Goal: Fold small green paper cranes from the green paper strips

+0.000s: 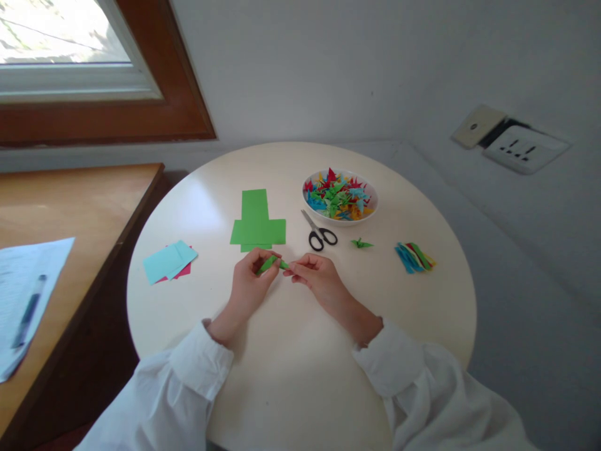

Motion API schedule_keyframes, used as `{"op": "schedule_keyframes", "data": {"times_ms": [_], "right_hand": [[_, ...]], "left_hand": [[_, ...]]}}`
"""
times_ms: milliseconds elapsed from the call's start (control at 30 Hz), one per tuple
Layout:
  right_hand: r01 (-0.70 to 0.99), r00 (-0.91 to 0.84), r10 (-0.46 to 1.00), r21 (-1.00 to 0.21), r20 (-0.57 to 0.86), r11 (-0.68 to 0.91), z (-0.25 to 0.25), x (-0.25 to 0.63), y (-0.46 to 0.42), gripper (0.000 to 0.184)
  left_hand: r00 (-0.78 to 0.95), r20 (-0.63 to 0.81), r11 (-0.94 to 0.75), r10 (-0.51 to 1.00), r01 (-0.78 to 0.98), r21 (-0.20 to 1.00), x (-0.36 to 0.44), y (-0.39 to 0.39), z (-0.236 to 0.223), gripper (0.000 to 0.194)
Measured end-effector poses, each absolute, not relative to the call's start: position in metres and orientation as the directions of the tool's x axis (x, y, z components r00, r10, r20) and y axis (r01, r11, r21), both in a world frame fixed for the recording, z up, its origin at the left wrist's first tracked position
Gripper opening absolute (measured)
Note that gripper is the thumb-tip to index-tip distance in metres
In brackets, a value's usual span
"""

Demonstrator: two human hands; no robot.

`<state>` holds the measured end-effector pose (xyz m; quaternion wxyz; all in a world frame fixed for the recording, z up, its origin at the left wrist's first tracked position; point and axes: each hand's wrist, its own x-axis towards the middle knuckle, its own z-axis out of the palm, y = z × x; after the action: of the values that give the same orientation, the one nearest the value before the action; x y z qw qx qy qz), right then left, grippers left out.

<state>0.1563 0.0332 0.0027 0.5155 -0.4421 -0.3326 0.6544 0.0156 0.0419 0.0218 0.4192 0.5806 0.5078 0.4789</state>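
My left hand (251, 279) and my right hand (317, 279) meet over the middle of a round cream table (291, 376). Both pinch a small folded piece of green paper (272, 263), the left at one end, the right at the other. Just beyond the hands lie green paper sheets (257, 222). Black-handled scissors (319, 233) rest to the right of them. A finished small green paper crane (361, 243) sits on the table near the scissors.
A white bowl (370, 210) full of colourful paper cranes stands behind the scissors. Coloured paper strips (416, 257) lie at right, light blue and pink sheets (169, 262) at left. A wooden desk (84, 207) with papers and a pen (28, 310) adjoins on the left.
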Motion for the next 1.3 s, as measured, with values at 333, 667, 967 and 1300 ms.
{"op": "schedule_keyframes", "data": {"times_ms": [333, 667, 967, 1300], "right_hand": [[-0.369, -0.069, 0.968, -0.896, -0.241, -0.249, 0.0071, 0.1558, 0.0326, 0.020], [-0.349, -0.049, 0.968, -0.904, -0.247, -0.248, 0.0105, 0.1548, 0.0334, 0.027], [-0.365, -0.066, 0.970, -0.899, -0.234, -0.242, 0.0099, 0.1545, 0.0334, 0.024], [-0.377, -0.053, 0.971, -0.896, -0.232, -0.235, 0.0033, 0.1561, 0.0347, 0.023]], "left_hand": [[0.030, 0.121, -0.124, 0.992, 0.173, 0.977, 0.0150, 0.0420, 0.0227, 0.007], [0.070, 0.147, -0.157, 0.987, 0.175, 0.972, 0.0175, 0.0412, 0.0214, 0.008], [0.136, 0.149, -0.173, 0.980, 0.189, 0.967, 0.0179, 0.0397, 0.0223, 0.011], [0.255, 0.108, -0.170, 0.961, 0.235, 0.957, 0.0150, 0.0395, 0.0202, 0.030]]}}
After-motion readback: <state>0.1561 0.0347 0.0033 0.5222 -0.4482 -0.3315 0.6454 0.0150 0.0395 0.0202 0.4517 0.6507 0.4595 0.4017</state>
